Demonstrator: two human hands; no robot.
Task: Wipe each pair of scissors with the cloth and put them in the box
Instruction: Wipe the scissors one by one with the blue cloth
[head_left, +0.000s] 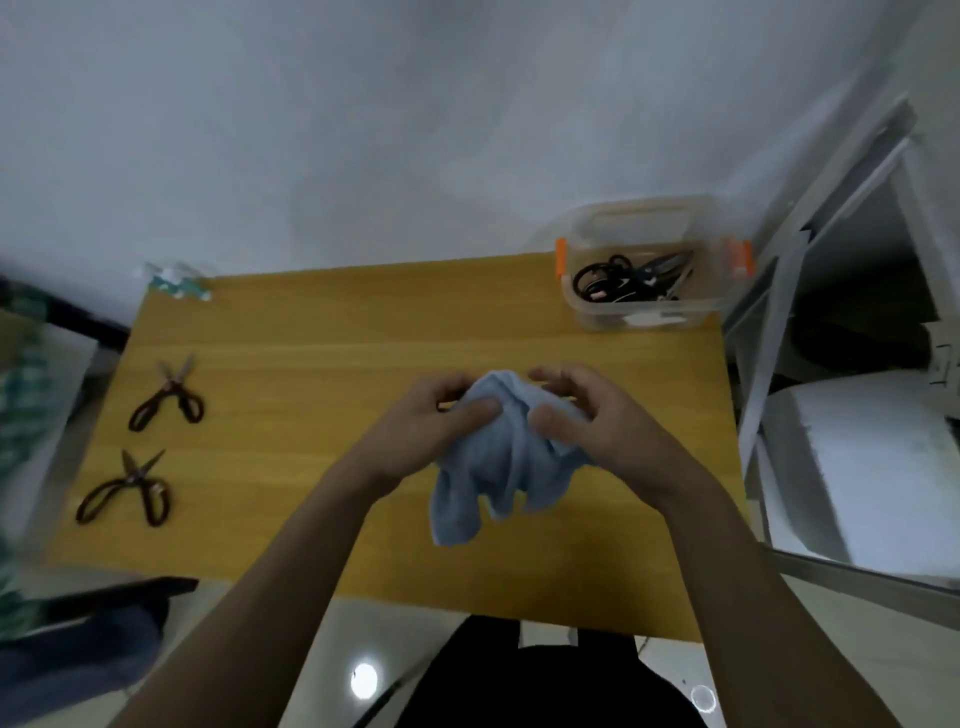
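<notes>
Both hands meet at the middle of the table (311, 332), bunched into the blue cloth (498, 462). My left hand (441, 421) pinches a fold with thumb and curled fingers, and my right hand (576, 410) grips the cloth from the other side, thumb pressed into it, upper fingers loosely spread. Between the left fingers and the cloth there seems to be a thin dark line, but whether a pair of scissors is wrapped inside I cannot tell; the fabric hides it. The cloth's lower end hangs toward six o'clock, just above or on the wood.

Out at one o'clock, on the far right corner of the table, stands the clear box (654, 312) with orange latches, lid off. Several black-handled scissors in the box (628, 278) lie tangled together, so I judge a good part of the job done.

At nine o'clock, near the left edge, two pairs wait untouched: the farther scissors (169, 395) and the nearer scissors (127, 493), both slightly splayed, well apart from my hands. By my reckoning those two, plus anything inside the cloth, are what is left.
</notes>
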